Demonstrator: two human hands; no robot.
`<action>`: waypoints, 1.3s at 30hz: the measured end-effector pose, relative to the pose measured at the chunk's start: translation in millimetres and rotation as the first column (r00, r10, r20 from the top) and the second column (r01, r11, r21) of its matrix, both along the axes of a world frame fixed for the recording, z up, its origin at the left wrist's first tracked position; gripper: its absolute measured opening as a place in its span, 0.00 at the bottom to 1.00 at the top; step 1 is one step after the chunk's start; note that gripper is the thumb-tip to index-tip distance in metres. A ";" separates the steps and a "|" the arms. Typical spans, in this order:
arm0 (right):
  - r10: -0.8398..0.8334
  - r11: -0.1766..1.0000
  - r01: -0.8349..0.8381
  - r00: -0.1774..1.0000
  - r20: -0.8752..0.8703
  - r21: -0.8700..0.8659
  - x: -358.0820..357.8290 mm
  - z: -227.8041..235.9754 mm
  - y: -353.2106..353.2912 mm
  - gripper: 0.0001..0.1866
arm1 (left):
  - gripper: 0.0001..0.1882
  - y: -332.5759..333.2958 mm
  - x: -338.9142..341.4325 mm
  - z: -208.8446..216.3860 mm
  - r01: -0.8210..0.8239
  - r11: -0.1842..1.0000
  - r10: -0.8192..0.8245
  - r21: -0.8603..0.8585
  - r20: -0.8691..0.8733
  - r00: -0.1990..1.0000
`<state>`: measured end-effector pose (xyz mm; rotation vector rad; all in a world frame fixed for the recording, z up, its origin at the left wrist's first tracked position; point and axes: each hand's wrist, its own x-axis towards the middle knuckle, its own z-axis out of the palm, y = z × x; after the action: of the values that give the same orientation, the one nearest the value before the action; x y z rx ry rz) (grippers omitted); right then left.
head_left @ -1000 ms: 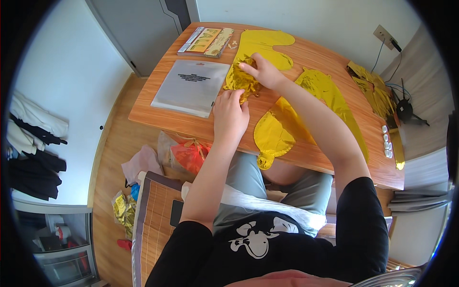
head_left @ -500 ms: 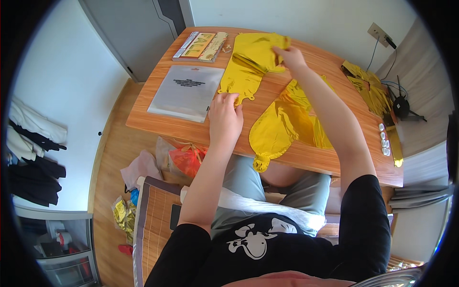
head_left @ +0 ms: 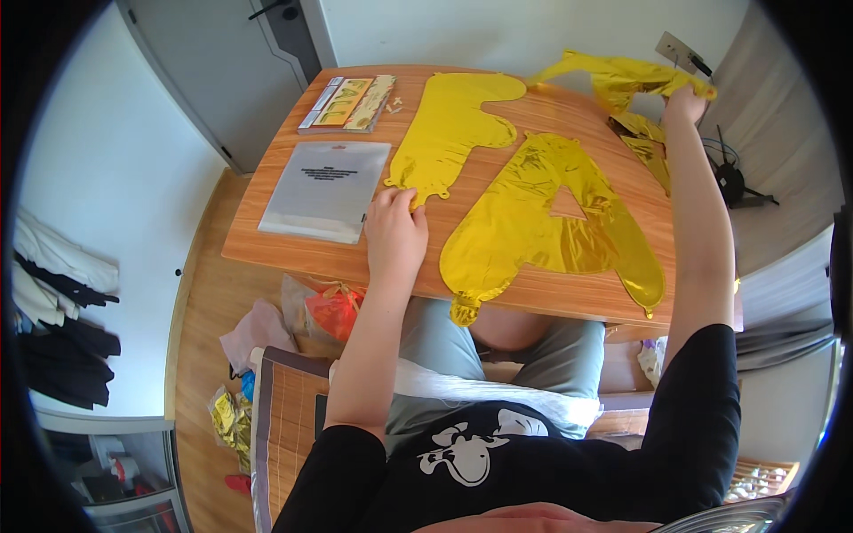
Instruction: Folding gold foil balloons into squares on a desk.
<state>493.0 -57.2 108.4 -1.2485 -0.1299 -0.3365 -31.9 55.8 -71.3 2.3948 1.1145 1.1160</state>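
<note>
A flat gold foil letter-shaped balloon [head_left: 453, 115] lies on the table. My left hand [head_left: 397, 233] has its fingers closed over that balloon's near end. Out at the far right, my right hand [head_left: 684, 105] grips one end of another gold foil piece [head_left: 622, 78]. This piece is lifted, and its loose end trails left toward the first balloon's top. Nearer me, a second letter-shaped gold balloon [head_left: 524, 209] lies spread and creased, with one rounded end over the table's front edge. More crumpled gold foil [head_left: 647, 151] rests beneath my right hand, partly hidden by the arm.
A clear plastic sleeve [head_left: 324, 191] and a printed package [head_left: 346, 104] lie on the table's left [head_left: 258, 213], with small pale bits [head_left: 394, 104] beside them. A black router-like device [head_left: 733, 182] with cables sits at the right. Bags [head_left: 333, 311] and gold wrapping [head_left: 231, 417] are on the floor.
My right hand has swung right from the first balloon's top, holding foil. That balloon's upper part now shows flat. The second balloon is no longer covered by my forearm. My left hand keeps its place.
</note>
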 end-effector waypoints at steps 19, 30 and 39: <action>0.975 0.219 0.264 -0.029 0.219 -0.939 -246.7 -91.7 -192.5 0.25 | 0.17 -7.7 3.9 6.0 0.010 0.984 -0.002 0.180 -0.041 0.999; 0.988 -0.138 -0.026 -0.069 -0.136 -0.990 -299.1 -97.5 -229.6 0.33 | 0.31 -49.5 33.1 42.5 0.641 0.763 -0.592 -0.080 -0.483 0.645; 0.773 -0.074 0.087 0.634 -0.003 -0.993 -309.5 -116.9 -232.1 0.31 | 0.35 -21.1 73.3 50.7 0.643 0.734 -0.640 -0.216 -0.537 0.550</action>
<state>183.6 -289.3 -8.5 -2.4067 -1.6490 -0.0325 41.4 34.7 -20.6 2.8466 0.2247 0.1148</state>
